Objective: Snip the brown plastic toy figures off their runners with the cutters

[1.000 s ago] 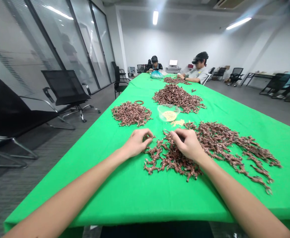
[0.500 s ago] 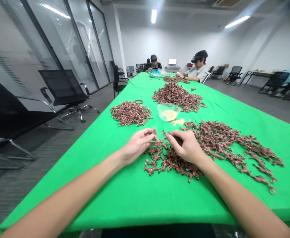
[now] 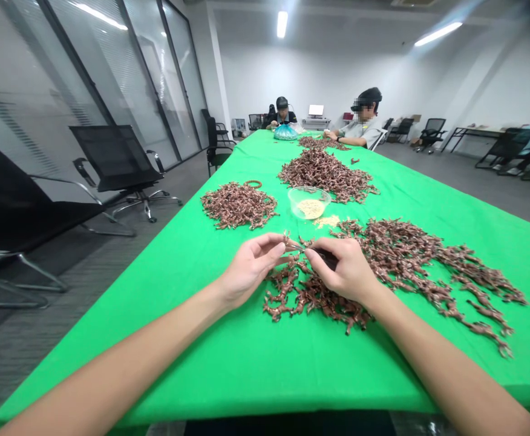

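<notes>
My left hand [image 3: 253, 267] pinches a small brown figurine [image 3: 287, 238] between thumb and fingertips. Closed around dark-handled tweezers [image 3: 298, 246] is my right hand [image 3: 344, 266]; their thin metal tips reach the figurine. Below both hands lies a heap of brown figurines [image 3: 323, 300], partly covered by the right hand. Just beyond the hands stands a clear plastic bowl [image 3: 293, 204] with small pale yellow pieces [image 3: 311, 209] in it. More pale pieces [image 3: 327, 221] are spilled on the green cloth beside the bowl.
Figurine piles lie at the left [image 3: 239, 206], further back [image 3: 323, 174] and to the right [image 3: 405, 254] on the green cloth [image 3: 178, 363]. A brown ring [image 3: 252, 184] touches the left pile. Two people sit at the far end, near a blue bag [image 3: 285, 132].
The tweezers' tips have moved left, from just apart to the figurine in my left hand. Both hands stay nearly in place, and the view has shifted slightly.
</notes>
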`<state>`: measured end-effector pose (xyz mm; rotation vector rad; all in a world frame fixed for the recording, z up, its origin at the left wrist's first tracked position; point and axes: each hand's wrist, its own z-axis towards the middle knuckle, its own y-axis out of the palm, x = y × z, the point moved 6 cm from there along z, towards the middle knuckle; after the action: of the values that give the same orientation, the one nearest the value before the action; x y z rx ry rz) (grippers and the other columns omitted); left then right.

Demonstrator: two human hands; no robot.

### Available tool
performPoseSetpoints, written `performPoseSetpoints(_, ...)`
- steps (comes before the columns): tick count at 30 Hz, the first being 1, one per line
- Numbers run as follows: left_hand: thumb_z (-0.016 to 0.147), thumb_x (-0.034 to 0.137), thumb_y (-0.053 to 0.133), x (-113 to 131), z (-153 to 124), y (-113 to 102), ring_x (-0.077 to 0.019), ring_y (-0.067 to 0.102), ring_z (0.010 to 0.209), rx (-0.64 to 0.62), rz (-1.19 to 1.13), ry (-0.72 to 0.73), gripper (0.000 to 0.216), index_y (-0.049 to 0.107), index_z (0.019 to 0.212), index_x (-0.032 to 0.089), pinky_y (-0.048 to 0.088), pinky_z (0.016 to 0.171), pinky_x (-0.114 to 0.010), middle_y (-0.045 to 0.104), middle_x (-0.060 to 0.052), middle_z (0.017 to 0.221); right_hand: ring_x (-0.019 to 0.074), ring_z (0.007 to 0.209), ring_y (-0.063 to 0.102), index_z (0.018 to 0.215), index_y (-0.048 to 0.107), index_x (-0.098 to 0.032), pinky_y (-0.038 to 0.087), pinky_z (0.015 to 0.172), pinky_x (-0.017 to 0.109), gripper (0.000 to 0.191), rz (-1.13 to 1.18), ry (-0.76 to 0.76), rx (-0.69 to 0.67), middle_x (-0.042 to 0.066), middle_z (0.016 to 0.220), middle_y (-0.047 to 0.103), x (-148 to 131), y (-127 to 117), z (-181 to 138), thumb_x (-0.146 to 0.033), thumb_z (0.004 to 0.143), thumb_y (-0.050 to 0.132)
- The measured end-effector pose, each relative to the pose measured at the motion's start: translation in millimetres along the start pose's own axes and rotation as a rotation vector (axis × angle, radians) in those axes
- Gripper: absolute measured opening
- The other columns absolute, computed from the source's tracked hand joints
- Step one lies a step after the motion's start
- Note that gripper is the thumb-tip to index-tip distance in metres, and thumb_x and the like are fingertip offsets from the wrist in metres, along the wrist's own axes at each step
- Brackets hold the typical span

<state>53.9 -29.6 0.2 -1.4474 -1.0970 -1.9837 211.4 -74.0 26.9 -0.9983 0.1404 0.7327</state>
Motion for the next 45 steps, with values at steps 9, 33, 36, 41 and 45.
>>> performPoseSetpoints(9,0.089,0.025,0.069,1.0,-1.8,5.1,-0.0231,0.069,0.104,-0.034,0.035,-0.003,0.022,0.069,0.106,0.011,0.050,0.101,-0.038,0.073,-0.013,0.112,0.0096,0.052,0.044,0.074,0.065,-0.016,0.030,0.055,0.027,0.031,0.076,-0.020,0.017,-0.002,0.059,0.053,-4.8,-1.6,-0.9,-0.037,0.094,0.052)
performPoseSetpoints(33,0.089,0.027,0.069,0.7,-2.4,4.2,-0.0239,0.068,0.107,-0.039,0.136,0.053,0.022,0.074,0.107,0.016,0.054,0.098,-0.040,0.072,-0.011,0.117,0.0083,0.050,0.041,0.069,0.061,-0.016,0.028,0.055,0.027,0.035,0.055,-0.006,-0.034,-0.003,0.056,0.047,-5.7,-0.9,-0.7,-0.039,0.094,0.052)
performPoseSetpoints(36,0.085,0.024,0.073,8.9,-3.3,1.1,-0.0255,0.067,0.111,0.006,0.338,0.186,0.023,0.076,0.106,0.016,0.053,0.101,-0.041,0.073,-0.011,0.116,0.0072,0.049,0.033,0.061,0.051,-0.017,0.025,0.053,0.027,0.041,0.127,0.030,-0.101,-0.005,0.053,0.039,-7.8,0.9,0.2,-0.039,0.096,0.049)
performPoseSetpoints(41,0.084,0.021,0.073,21.9,-7.7,-1.1,-0.0251,0.066,0.113,0.041,0.599,0.374,0.020,0.078,0.103,0.019,0.054,0.099,-0.038,0.071,-0.010,0.120,0.0076,0.049,0.027,0.057,0.043,-0.018,0.021,0.050,0.027,0.049,0.343,0.182,-0.265,-0.006,0.053,0.032,-2.2,8.0,-1.1,-0.047,0.096,0.048)
performPoseSetpoints(45,0.083,0.023,0.074,22.6,-7.3,-1.1,-0.0256,0.066,0.114,0.048,0.595,0.344,0.022,0.077,0.104,0.018,0.052,0.103,-0.039,0.072,-0.010,0.120,0.0079,0.046,0.030,0.060,0.050,-0.018,0.022,0.047,0.027,0.051,0.490,0.288,-0.373,-0.005,0.051,0.039,1.7,14.9,-4.6,-0.050,0.098,0.042)
